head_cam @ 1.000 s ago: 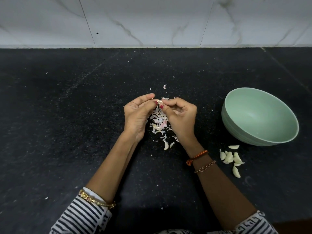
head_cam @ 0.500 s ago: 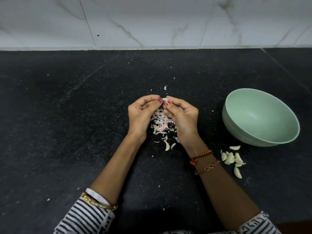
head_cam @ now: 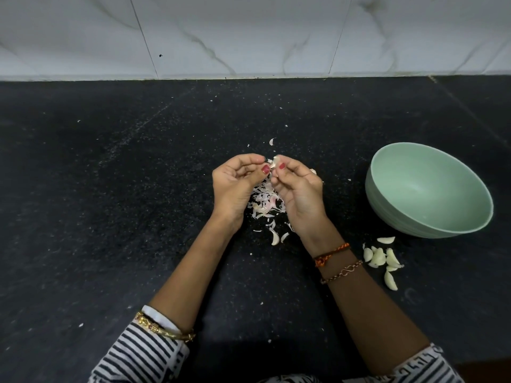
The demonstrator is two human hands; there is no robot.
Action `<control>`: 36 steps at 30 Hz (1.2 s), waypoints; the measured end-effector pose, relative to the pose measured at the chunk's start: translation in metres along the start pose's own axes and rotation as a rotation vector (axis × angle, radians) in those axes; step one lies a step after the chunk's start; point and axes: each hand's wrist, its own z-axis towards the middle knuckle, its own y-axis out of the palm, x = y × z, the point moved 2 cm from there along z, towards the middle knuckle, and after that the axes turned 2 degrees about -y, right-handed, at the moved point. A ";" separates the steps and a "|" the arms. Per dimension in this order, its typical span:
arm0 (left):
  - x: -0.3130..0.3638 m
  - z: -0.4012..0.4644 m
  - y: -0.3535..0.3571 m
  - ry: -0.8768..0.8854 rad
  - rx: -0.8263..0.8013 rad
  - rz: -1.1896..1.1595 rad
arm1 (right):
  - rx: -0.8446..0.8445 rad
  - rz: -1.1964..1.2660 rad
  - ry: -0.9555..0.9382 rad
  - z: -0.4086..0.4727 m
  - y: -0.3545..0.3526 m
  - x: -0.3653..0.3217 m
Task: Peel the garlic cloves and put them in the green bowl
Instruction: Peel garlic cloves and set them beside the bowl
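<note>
A small garlic clove (head_cam: 275,162) is pinched between the fingertips of my right hand (head_cam: 300,194), above the black counter. My left hand (head_cam: 235,186) is right beside it, its thumb and forefinger touching the clove's papery skin. Under both hands lies a heap of pinkish-white garlic skins (head_cam: 265,203). The green bowl (head_cam: 431,189) stands tilted to the right; the inside that shows is bare. Several peeled garlic cloves (head_cam: 380,257) lie on the counter in front of the bowl, by my right wrist.
The black stone counter (head_cam: 110,217) runs back to a white marble-tiled wall (head_cam: 249,34). Loose skin flakes (head_cam: 272,141) are scattered around the heap. Striped sleeves and bangles show at the bottom edge.
Both hands have turned a little palm-up and risen slightly over the heap, still working the same clove. The bowl and the peeled cloves have not moved.
</note>
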 end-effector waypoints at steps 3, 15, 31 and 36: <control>-0.002 0.000 0.002 -0.011 0.008 0.004 | 0.042 0.176 0.032 0.002 -0.001 -0.002; -0.004 0.002 -0.007 0.259 0.008 0.444 | -0.019 -0.564 -0.363 0.007 -0.009 -0.001; 0.000 -0.002 -0.002 0.183 0.068 0.299 | -0.108 -0.544 -0.364 0.004 -0.005 -0.005; -0.001 0.000 -0.001 0.093 0.077 0.136 | -0.223 -0.344 -0.123 0.003 -0.006 -0.011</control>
